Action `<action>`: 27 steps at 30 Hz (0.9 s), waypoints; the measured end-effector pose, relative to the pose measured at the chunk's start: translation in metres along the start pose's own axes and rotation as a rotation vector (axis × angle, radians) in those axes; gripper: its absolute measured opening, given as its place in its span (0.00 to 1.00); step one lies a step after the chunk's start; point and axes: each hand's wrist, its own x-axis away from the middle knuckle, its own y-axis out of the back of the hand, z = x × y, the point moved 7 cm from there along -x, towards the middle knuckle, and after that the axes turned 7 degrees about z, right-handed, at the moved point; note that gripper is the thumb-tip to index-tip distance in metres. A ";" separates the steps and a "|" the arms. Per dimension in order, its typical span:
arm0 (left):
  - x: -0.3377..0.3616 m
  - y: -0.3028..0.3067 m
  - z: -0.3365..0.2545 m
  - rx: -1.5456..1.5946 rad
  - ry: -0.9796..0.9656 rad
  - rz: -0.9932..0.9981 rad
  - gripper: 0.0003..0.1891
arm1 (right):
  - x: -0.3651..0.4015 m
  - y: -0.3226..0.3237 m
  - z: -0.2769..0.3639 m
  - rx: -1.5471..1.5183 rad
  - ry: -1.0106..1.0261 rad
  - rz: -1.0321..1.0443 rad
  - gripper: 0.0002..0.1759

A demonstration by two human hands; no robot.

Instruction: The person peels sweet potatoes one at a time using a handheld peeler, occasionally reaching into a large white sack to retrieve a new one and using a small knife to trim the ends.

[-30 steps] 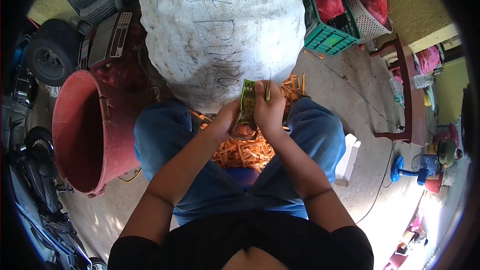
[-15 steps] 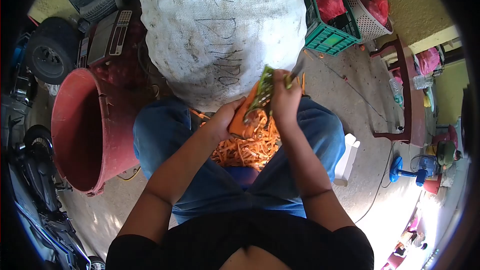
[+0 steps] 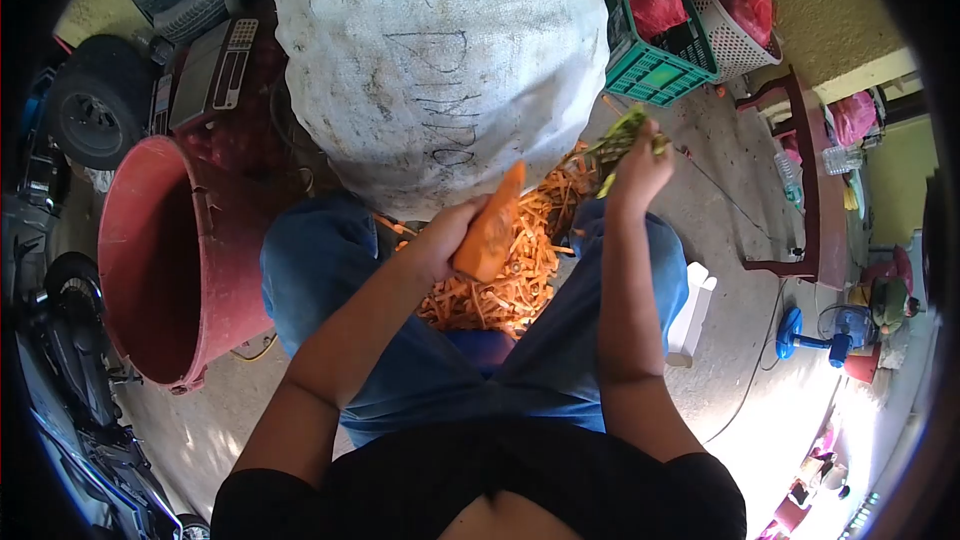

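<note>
Green crate (image 3: 650, 80) with red bag (image 3: 653, 2) inside, bulging woven sack (image 3: 430, 70), thin carrot peels (image 3: 475, 307) — left hand (image 3: 450, 235), fingers around tapered carrot (image 3: 492, 230), right hand (image 3: 643, 172) gripping green tool (image 3: 616, 140).

The carrot (image 3: 490, 240) lies in the left hand (image 3: 448, 238), above peelings (image 3: 470, 308) between the legs (image 3: 318, 258). The sack (image 3: 430, 60) is in front; the tub (image 3: 235, 275), left, with a wheel (image 3: 92, 122) beyond; crate (image 3: 660, 88) and basket (image 3: 733, 58), side by side, front right; a box (image 3: 692, 318), right.

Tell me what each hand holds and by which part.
Left hand: the carrot, by its side around mid-length. Right hand: a green tool, near one end; exact grip unclear.
</note>
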 end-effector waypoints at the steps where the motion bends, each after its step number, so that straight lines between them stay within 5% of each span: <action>1: -0.005 0.007 0.003 0.109 0.030 -0.018 0.18 | 0.011 -0.013 -0.005 -0.104 -0.052 0.120 0.12; 7: -0.013 0.022 -0.003 0.183 -0.089 -0.139 0.17 | 0.075 -0.079 -0.010 -0.623 -0.454 0.681 0.11; 10: -0.016 0.019 0.001 0.268 -0.061 -0.058 0.16 | 0.087 -0.085 -0.020 -0.642 -0.538 0.656 0.10; 11: -0.020 0.028 0.005 0.267 -0.059 -0.058 0.16 | 0.088 -0.085 -0.022 -0.578 -0.459 0.621 0.10; 13: -0.023 0.007 0.006 0.383 -0.076 0.452 0.16 | 0.096 -0.082 -0.013 -0.437 -0.295 0.617 0.12; 14: -0.027 0.010 0.011 0.384 -0.074 0.452 0.16 | 0.097 -0.080 -0.008 -0.282 -0.144 0.591 0.13; 16: -0.024 0.014 0.010 0.360 -0.066 0.064 0.15 | 0.103 -0.077 0.005 -0.180 -0.133 0.598 0.14; 27: -0.010 0.006 0.011 0.068 -0.036 0.047 0.16 | 0.075 -0.067 0.004 0.174 0.130 0.348 0.10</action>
